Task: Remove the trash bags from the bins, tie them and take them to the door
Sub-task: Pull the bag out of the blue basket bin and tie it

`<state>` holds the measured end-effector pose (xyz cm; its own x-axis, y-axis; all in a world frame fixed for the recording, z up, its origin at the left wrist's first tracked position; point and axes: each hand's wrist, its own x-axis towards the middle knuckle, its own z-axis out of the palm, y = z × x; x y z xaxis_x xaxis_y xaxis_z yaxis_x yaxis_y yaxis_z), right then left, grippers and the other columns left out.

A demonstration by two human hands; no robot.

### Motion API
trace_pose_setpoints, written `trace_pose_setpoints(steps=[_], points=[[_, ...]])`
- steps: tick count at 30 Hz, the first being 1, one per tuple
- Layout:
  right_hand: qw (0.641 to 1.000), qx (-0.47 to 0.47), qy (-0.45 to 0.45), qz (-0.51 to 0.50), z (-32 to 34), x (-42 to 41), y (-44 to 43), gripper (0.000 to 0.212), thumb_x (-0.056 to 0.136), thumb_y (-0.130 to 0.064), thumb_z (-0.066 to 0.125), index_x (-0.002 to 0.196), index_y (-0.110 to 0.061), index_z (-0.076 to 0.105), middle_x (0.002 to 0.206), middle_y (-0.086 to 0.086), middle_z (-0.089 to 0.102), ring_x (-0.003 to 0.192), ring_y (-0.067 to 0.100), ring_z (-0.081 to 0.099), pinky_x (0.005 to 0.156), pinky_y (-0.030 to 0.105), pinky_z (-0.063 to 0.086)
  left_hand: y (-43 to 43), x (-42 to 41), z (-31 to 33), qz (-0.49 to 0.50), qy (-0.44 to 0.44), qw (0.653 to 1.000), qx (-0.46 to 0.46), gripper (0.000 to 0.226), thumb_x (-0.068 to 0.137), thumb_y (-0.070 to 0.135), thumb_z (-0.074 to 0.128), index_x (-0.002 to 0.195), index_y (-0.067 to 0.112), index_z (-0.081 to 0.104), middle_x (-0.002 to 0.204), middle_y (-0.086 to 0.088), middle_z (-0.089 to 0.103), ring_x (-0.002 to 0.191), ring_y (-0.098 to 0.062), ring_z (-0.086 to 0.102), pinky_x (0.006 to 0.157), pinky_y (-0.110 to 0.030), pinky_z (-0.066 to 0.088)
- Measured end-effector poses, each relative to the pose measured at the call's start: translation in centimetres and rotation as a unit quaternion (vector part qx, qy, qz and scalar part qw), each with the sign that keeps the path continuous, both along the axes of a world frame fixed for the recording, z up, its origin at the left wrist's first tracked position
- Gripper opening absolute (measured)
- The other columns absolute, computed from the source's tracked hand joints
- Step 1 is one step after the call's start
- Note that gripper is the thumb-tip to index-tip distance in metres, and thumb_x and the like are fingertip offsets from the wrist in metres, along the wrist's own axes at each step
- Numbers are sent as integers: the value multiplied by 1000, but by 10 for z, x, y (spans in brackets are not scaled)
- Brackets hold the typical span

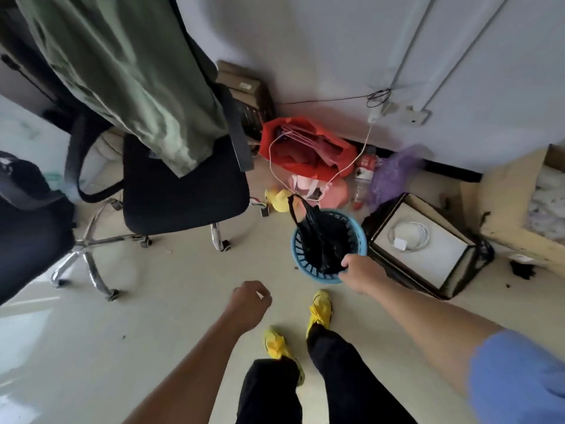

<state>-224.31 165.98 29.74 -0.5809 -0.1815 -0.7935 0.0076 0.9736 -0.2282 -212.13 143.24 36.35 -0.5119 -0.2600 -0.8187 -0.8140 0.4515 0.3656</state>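
Observation:
A small blue slatted bin (305,264) stands on the floor right of centre, just ahead of my feet. A black trash bag (321,237) sits inside it, one handle loop sticking up at the far left side. My right hand (362,272) is at the bin's near right rim, fingers pinched on the bag's edge. My left hand (249,304) hovers over the floor to the left of the bin, curled into a loose fist with nothing visible in it.
A black office chair (183,191) draped with green cloth stands to the left. A red bag (305,148), a plastic bottle (363,169) and a purple bag (391,175) lie by the wall. An open box (458,270) with a white cable sits to the bin's right.

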Motion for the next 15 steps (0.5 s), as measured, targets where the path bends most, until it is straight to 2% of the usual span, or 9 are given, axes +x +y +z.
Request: trace_pose_setpoints(steps=[4, 6, 8, 10, 13, 15], points=[[999, 16, 2, -30, -49, -19, -26, 34, 94, -33, 53, 123, -16, 56, 113, 8, 66, 105, 29, 62, 82, 35, 50, -20, -49, -61, -3, -24, 1000, 17, 22, 85, 14, 54, 65, 24, 58, 77, -14, 70, 64, -26, 59, 57, -26, 43], [998, 26, 2, -54, -81, -30, -34, 36, 93, -32, 54, 125, -15, 54, 111, 8, 66, 103, 29, 63, 78, 33, 49, -27, -72, -100, -9, -41, 999, 24, 17, 84, 16, 53, 69, 21, 61, 85, -18, 71, 68, -30, 63, 56, -27, 44], [995, 34, 6, -89, -115, -40, -41, 42, 92, -32, 56, 130, -16, 50, 115, 8, 65, 106, 28, 62, 77, 32, 45, -32, -95, -141, -28, -44, 998, 32, 15, 83, 18, 53, 75, 15, 65, 84, -18, 71, 76, -36, 67, 58, -32, 49], [991, 39, 7, -129, -153, -48, -49, 53, 89, -34, 59, 137, -16, 45, 122, 6, 62, 111, 26, 60, 79, 31, 45, -36, -115, -185, -47, -44, 997, 45, 16, 83, 17, 52, 77, 15, 66, 80, -14, 71, 78, -36, 68, 61, -36, 52], [983, 65, 7, -171, -221, -54, -56, 66, 82, -42, 66, 137, -15, 42, 127, 6, 56, 116, 27, 56, 87, 38, 49, -42, -131, -251, -57, -55, 995, 61, 18, 82, 13, 49, 79, 16, 66, 75, -11, 69, 68, -33, 63, 58, -30, 46], [979, 92, 22, -182, -269, -57, -61, 77, 77, -49, 71, 137, -13, 38, 131, 9, 50, 121, 29, 50, 93, 42, 48, -48, -134, -297, -46, -69, 995, 63, 18, 81, 12, 48, 77, 17, 65, 77, -14, 71, 69, -34, 65, 56, -28, 45]])
